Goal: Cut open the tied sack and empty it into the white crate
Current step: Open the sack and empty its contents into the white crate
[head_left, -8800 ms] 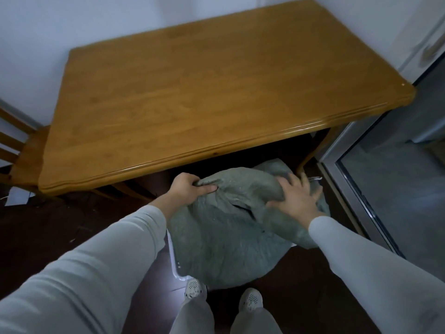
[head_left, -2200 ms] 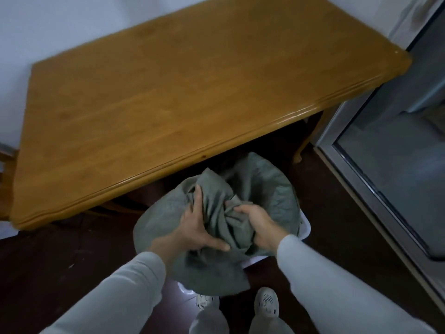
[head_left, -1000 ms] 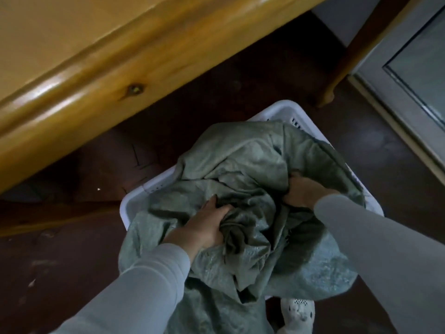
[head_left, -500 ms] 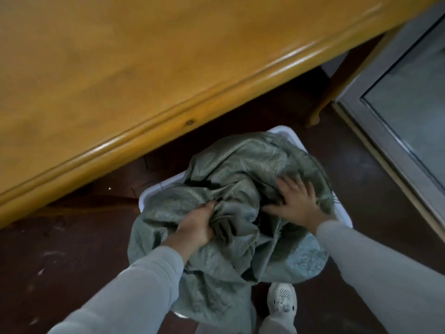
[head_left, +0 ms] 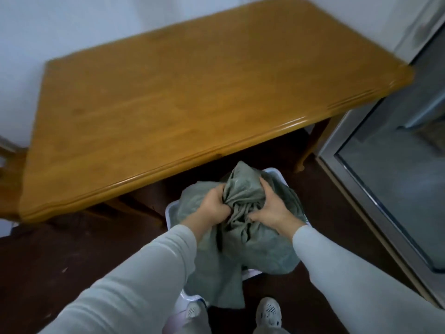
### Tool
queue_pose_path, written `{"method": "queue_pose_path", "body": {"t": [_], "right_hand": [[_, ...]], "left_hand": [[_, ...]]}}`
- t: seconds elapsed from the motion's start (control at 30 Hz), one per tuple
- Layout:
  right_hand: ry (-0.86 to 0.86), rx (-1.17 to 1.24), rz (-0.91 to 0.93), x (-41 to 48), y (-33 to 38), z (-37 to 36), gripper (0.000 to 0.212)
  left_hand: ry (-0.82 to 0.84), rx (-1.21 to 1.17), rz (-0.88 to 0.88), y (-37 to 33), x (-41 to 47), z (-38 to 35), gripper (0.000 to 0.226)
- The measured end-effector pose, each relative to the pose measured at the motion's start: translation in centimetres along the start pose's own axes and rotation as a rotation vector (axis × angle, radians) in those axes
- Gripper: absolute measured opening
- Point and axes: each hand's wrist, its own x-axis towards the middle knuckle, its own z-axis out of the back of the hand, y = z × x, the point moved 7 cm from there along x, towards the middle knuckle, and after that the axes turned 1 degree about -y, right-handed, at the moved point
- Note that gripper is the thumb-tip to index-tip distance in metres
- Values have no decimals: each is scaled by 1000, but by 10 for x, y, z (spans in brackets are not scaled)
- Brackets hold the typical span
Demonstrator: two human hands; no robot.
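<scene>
- Head view: I see my left hand (head_left: 213,206) and right hand (head_left: 272,209), each with its grip closed on bunched cloth of the grey-green sack (head_left: 240,196).
- The sack lies slumped over the white crate (head_left: 171,210) on the dark floor (head_left: 60,256), just before the wooden counter (head_left: 180,92).
- My shoes (head_left: 268,312) stand near the crate.
</scene>
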Motion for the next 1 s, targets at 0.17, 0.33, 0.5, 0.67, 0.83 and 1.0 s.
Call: {"method": "queue_pose_path", "body": {"t": [0.17,0.33,0.5,0.67,0.83,1.0], "right_hand": [[-227,71,70,-47,69,38,84],[-387,216,144,-92,126,53,76],[-497,309,198,-117,165,61,74],[-558,355,242,-136,188,67,76],[-552,327,301,-155,215,72,72],[-595,322,365,-175,234,94,69]], "left_hand": [[-19,-136,-104,-51,-43,37,87],[-76,234,-25,-27,-76,80,145],[-11,204,61,7,-86,104,154],[-18,66,45,3,-92,113,156],[-155,214,-63,-24,-102,123,81],[-203,304,-80,-51,-118,135,27]]}}
